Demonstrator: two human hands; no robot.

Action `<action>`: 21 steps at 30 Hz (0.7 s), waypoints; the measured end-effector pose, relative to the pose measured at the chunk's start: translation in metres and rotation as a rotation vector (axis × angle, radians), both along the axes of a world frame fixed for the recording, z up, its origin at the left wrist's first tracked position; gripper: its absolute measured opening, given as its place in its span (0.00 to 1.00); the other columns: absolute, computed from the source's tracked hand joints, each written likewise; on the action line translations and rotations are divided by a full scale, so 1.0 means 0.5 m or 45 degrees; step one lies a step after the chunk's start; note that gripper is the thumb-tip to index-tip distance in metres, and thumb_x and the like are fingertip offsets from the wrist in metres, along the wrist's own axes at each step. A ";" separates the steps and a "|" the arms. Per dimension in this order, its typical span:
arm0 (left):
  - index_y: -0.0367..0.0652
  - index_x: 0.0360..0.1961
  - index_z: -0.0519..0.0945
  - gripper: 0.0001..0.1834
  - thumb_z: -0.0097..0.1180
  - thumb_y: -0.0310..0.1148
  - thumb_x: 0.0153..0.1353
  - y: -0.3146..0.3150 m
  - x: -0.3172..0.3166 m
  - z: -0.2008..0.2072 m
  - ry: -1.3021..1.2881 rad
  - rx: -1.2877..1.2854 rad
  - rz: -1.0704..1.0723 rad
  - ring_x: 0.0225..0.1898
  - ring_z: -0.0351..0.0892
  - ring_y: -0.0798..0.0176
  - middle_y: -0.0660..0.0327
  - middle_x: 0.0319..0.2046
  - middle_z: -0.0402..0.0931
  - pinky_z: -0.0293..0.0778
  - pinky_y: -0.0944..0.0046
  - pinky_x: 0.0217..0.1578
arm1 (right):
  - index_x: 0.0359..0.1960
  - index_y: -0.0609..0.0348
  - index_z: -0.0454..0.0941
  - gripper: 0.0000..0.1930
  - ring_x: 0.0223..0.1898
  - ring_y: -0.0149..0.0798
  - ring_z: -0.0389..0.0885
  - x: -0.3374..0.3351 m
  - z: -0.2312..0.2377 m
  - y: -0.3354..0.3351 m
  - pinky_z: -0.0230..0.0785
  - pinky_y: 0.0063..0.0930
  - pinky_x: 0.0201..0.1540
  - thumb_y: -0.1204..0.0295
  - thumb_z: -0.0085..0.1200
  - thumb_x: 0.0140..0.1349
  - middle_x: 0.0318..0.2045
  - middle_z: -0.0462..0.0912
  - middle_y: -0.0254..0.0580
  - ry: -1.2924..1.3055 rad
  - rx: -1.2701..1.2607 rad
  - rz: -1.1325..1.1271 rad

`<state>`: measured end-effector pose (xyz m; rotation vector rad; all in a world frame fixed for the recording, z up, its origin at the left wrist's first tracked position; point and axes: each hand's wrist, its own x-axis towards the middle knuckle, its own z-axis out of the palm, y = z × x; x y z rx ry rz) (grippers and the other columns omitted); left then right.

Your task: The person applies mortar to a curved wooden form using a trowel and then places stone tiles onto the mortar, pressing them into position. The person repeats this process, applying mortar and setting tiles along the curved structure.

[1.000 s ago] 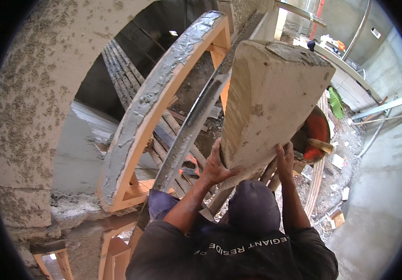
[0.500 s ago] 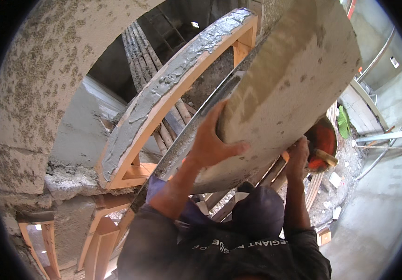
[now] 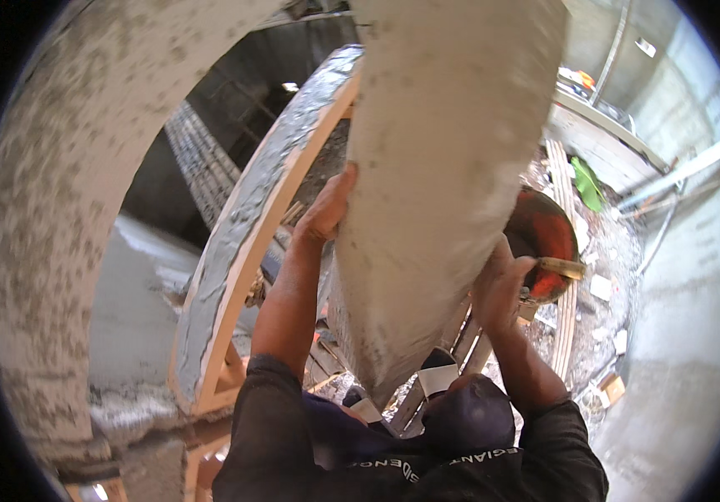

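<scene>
Two bare hands counted, both on one large pale block [image 3: 448, 167], which stood raised in front of the person, between the forearms, its narrower end pointing down toward the legs. Left hand [image 3: 329, 205]: partly open, laid along the block's left edge, supporting it from that side. Right hand [image 3: 498, 284]: curved against the lower right edge, bearing on the same block; its fingertips were mostly hidden, so their exact spread could not be told. One arched timber frame [image 3: 238, 314] stood to the left of the block, a single layer of wet grey mortar [image 3: 247, 197] along its curved top. One round bucket [image 3: 544, 222], red and dark inside, sat right of the block, with one wooden handle [image 3: 562, 268] showing across it just beside the right hand; whether the two touched could not be told. One green leaf [image 3: 586, 184] lay beyond the bucket. Two further timber pieces were noted at the lower left, both cut off by the lower rim. The block's top ran out of the upper edge and its far face was out of sight; it also covered part of the frame's upper end. The block's right edge was blurred; the bucket's contents were too dark to make out.
</scene>
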<state>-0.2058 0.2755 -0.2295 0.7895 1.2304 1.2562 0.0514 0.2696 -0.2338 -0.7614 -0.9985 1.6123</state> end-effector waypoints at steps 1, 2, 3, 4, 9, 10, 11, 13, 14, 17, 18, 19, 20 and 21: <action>0.42 0.62 0.64 0.37 0.43 0.61 0.63 0.011 -0.002 -0.008 -0.188 0.012 -0.036 0.49 0.74 0.64 0.56 0.51 0.73 0.74 0.60 0.47 | 0.60 0.58 0.61 0.34 0.56 0.40 0.67 0.000 -0.035 0.031 0.61 0.40 0.58 0.41 0.31 0.65 0.55 0.68 0.40 -0.038 0.008 0.038; 0.41 0.63 0.62 0.38 0.41 0.61 0.63 0.032 0.010 -0.012 -0.376 0.020 -0.089 0.51 0.74 0.63 0.55 0.53 0.71 0.73 0.60 0.48 | 0.60 0.58 0.61 0.35 0.56 0.41 0.67 -0.009 -0.087 0.062 0.61 0.40 0.58 0.41 0.31 0.65 0.55 0.68 0.40 -0.002 -0.032 0.016; 0.39 0.65 0.57 0.42 0.40 0.63 0.62 0.061 0.029 -0.029 -0.310 0.049 -0.085 0.55 0.71 0.60 0.54 0.58 0.66 0.70 0.59 0.53 | 0.60 0.58 0.61 0.35 0.56 0.41 0.67 -0.016 -0.145 0.088 0.61 0.41 0.58 0.41 0.30 0.65 0.56 0.68 0.41 0.020 -0.049 -0.015; 0.38 0.64 0.58 0.41 0.40 0.62 0.62 0.088 0.066 -0.025 -0.267 0.030 -0.086 0.54 0.72 0.61 0.54 0.57 0.68 0.70 0.59 0.53 | 0.60 0.58 0.61 0.35 0.56 0.41 0.67 -0.026 -0.188 0.101 0.61 0.41 0.58 0.40 0.30 0.65 0.56 0.68 0.41 0.029 -0.076 -0.047; 0.34 0.55 0.71 0.35 0.43 0.58 0.64 0.063 0.114 -0.067 0.005 -0.006 0.135 0.45 0.76 0.64 0.56 0.47 0.76 0.72 0.64 0.45 | 0.61 0.58 0.60 0.37 0.56 0.43 0.67 -0.055 -0.207 0.044 0.60 0.43 0.58 0.39 0.28 0.64 0.56 0.67 0.43 -0.031 -0.164 0.093; 0.34 0.51 0.73 0.33 0.43 0.57 0.64 0.062 0.117 -0.080 0.050 -0.075 0.149 0.42 0.76 0.66 0.57 0.43 0.77 0.72 0.65 0.43 | 0.61 0.58 0.60 0.37 0.56 0.44 0.67 -0.059 -0.203 0.037 0.60 0.44 0.58 0.38 0.28 0.63 0.56 0.67 0.43 -0.042 -0.169 0.117; 0.34 0.48 0.76 0.32 0.44 0.56 0.65 0.066 0.118 -0.087 0.097 -0.138 0.158 0.39 0.76 0.67 0.58 0.40 0.78 0.72 0.66 0.41 | 0.61 0.58 0.60 0.38 0.56 0.44 0.66 -0.066 -0.205 0.036 0.60 0.44 0.58 0.38 0.27 0.63 0.56 0.67 0.43 -0.049 -0.169 0.132; 0.35 0.40 0.80 0.31 0.44 0.57 0.64 0.067 0.131 -0.071 0.197 -0.291 0.228 0.32 0.76 0.71 0.61 0.32 0.79 0.71 0.70 0.36 | 0.61 0.57 0.59 0.38 0.57 0.45 0.66 -0.077 -0.205 0.040 0.59 0.45 0.58 0.37 0.27 0.63 0.56 0.67 0.44 -0.058 -0.180 0.164; 0.35 0.40 0.80 0.31 0.44 0.56 0.65 0.069 0.135 -0.071 0.243 -0.214 0.219 0.33 0.76 0.70 0.61 0.32 0.79 0.71 0.69 0.36 | 0.61 0.57 0.59 0.39 0.57 0.45 0.66 -0.082 -0.204 0.037 0.59 0.46 0.58 0.37 0.26 0.62 0.57 0.67 0.44 -0.055 -0.190 0.184; 0.32 0.47 0.76 0.30 0.41 0.53 0.67 0.066 0.123 -0.052 0.586 0.038 0.202 0.45 0.75 0.58 0.53 0.41 0.78 0.68 0.62 0.48 | 0.62 0.57 0.59 0.40 0.57 0.47 0.66 -0.080 -0.197 0.033 0.59 0.47 0.58 0.36 0.25 0.62 0.57 0.67 0.45 -0.039 -0.205 0.223; 0.33 0.59 0.65 0.32 0.41 0.51 0.67 0.041 0.130 -0.039 0.946 0.119 0.187 0.62 0.62 0.51 0.43 0.58 0.65 0.57 0.60 0.61 | 0.62 0.57 0.58 0.40 0.57 0.47 0.66 -0.082 -0.194 0.031 0.59 0.47 0.58 0.36 0.25 0.61 0.57 0.67 0.46 -0.030 -0.212 0.245; 0.34 0.63 0.59 0.36 0.44 0.53 0.65 0.002 0.125 -0.014 1.048 0.153 0.034 0.65 0.54 0.50 0.42 0.62 0.57 0.52 0.59 0.63 | 0.62 0.57 0.58 0.41 0.57 0.47 0.66 -0.086 -0.189 0.032 0.59 0.48 0.58 0.36 0.24 0.61 0.57 0.67 0.46 -0.017 -0.222 0.264; 0.35 0.66 0.53 0.42 0.48 0.55 0.62 -0.034 0.131 0.003 1.135 0.197 -0.137 0.69 0.46 0.49 0.42 0.67 0.48 0.47 0.58 0.66 | 0.62 0.57 0.58 0.41 0.57 0.48 0.66 -0.085 -0.187 0.042 0.58 0.48 0.58 0.35 0.24 0.61 0.57 0.67 0.46 -0.007 -0.225 0.269; 0.36 0.66 0.52 0.46 0.51 0.58 0.57 -0.098 0.142 0.046 1.199 0.261 -0.367 0.69 0.46 0.47 0.42 0.67 0.46 0.48 0.55 0.65 | 0.62 0.57 0.58 0.41 0.57 0.48 0.66 -0.091 -0.185 0.053 0.58 0.49 0.58 0.35 0.23 0.61 0.57 0.66 0.47 0.010 -0.232 0.276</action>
